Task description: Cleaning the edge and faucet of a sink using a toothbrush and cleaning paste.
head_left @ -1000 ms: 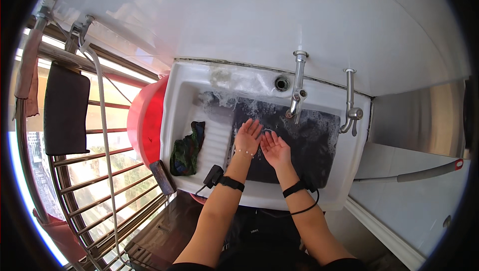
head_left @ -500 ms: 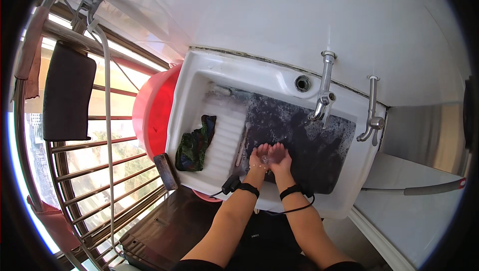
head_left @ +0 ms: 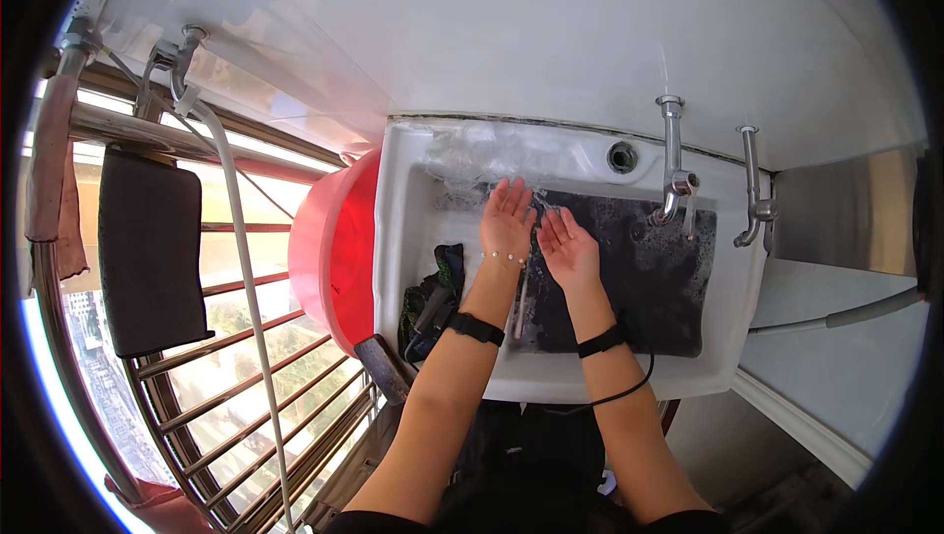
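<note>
Hovering palms-up over the white sink (head_left: pixel 405 200), left hand (head_left: pixel 506 218) and right hand (head_left: pixel 567 250) side by side, fingers spread, gripping nothing. Below them, dark soapy water (head_left: pixel 629 268) filling the basin; dark wet cloth (head_left: pixel 433 293) bunched by the sink's left edge.

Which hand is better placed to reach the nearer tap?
Probably the right hand: it lies open over the dark water in the sink, on the tap's side. The left hand is farther away.
</note>
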`<act>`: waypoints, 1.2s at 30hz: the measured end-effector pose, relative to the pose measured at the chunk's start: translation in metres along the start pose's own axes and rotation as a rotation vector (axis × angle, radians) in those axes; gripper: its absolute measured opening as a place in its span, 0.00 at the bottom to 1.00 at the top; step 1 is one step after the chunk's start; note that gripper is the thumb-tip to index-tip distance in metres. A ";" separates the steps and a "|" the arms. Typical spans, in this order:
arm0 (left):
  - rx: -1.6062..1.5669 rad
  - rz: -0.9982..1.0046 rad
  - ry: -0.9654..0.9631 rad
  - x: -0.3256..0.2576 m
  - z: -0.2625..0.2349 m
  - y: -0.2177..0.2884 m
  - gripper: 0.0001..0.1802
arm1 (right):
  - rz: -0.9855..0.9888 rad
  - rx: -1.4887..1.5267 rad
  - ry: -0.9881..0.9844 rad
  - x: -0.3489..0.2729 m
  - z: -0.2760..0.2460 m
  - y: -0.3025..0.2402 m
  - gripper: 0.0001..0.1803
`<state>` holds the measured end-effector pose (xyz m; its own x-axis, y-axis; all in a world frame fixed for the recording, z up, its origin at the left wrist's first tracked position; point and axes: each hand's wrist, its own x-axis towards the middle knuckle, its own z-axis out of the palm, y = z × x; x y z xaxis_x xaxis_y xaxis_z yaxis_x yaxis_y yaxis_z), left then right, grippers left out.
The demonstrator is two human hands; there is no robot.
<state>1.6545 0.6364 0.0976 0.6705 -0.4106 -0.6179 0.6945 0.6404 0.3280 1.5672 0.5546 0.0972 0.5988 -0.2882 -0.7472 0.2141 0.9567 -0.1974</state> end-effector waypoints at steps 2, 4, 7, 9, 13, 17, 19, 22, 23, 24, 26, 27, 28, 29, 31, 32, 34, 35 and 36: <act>0.085 -0.178 0.130 -0.012 -0.042 -0.038 0.22 | 0.035 -0.042 0.363 0.001 -0.068 0.004 0.18; 0.198 -0.372 0.276 -0.029 -0.079 -0.075 0.23 | 0.006 -0.046 0.603 -0.003 -0.122 0.008 0.16; 0.334 -0.560 0.452 -0.050 -0.119 -0.112 0.25 | -0.070 -0.036 0.774 -0.006 -0.172 0.018 0.16; 0.277 -0.573 0.522 -0.051 -0.126 -0.126 0.23 | -0.143 -0.023 0.844 0.005 -0.212 0.017 0.18; -0.123 -0.320 0.488 -0.029 -0.145 -0.103 0.19 | -0.014 0.363 0.129 0.017 -0.129 0.056 0.20; -0.247 -0.077 0.233 0.007 -0.050 -0.048 0.19 | 0.068 0.344 -0.123 0.033 -0.021 0.025 0.16; -0.216 0.082 0.028 0.024 -0.008 -0.010 0.19 | 0.028 0.149 -0.261 0.030 0.049 0.017 0.17; -0.160 0.177 -0.187 0.025 0.048 0.055 0.19 | -0.008 0.137 -0.538 0.015 0.112 0.014 0.19; -0.078 0.209 -0.286 0.025 0.057 0.069 0.19 | -0.049 0.068 -0.553 0.008 0.123 0.011 0.19; -0.078 0.211 -0.291 0.029 0.057 0.076 0.19 | -0.086 -0.001 -0.570 0.006 0.129 0.010 0.20; 0.250 0.174 -0.118 0.036 0.054 0.082 0.17 | -0.091 -0.080 -0.487 -0.001 0.112 0.010 0.20; 0.251 0.187 -0.115 0.041 0.043 0.087 0.17 | -0.083 -0.156 -0.406 -0.003 0.099 0.014 0.21; 0.391 0.204 -0.009 0.046 0.028 0.088 0.17 | -0.057 -0.170 -0.356 -0.005 0.081 0.016 0.21; 0.530 0.215 0.101 0.052 0.016 0.088 0.17 | -0.033 -0.185 -0.302 -0.008 0.058 0.018 0.21; 0.547 0.263 0.161 0.057 0.003 0.097 0.15 | -0.018 -0.388 -0.146 -0.018 0.013 0.025 0.20; 0.578 0.286 0.193 0.057 0.000 0.101 0.14 | -0.001 -0.612 0.023 -0.018 -0.010 0.030 0.21; 0.605 0.295 0.223 0.053 -0.006 0.089 0.13 | -0.120 -1.140 0.272 -0.003 -0.098 0.042 0.25; 0.631 0.266 0.213 0.054 -0.014 0.076 0.12 | -0.259 -1.442 0.336 0.012 -0.138 0.050 0.26; 0.665 0.251 0.227 0.050 -0.030 0.072 0.12 | -0.245 -1.580 0.403 0.013 -0.139 0.069 0.25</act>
<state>1.7299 0.6815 0.0693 0.8094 -0.1135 -0.5761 0.5871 0.1398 0.7974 1.4823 0.6228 -0.0145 0.3905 -0.6424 -0.6594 -0.8329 0.0586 -0.5503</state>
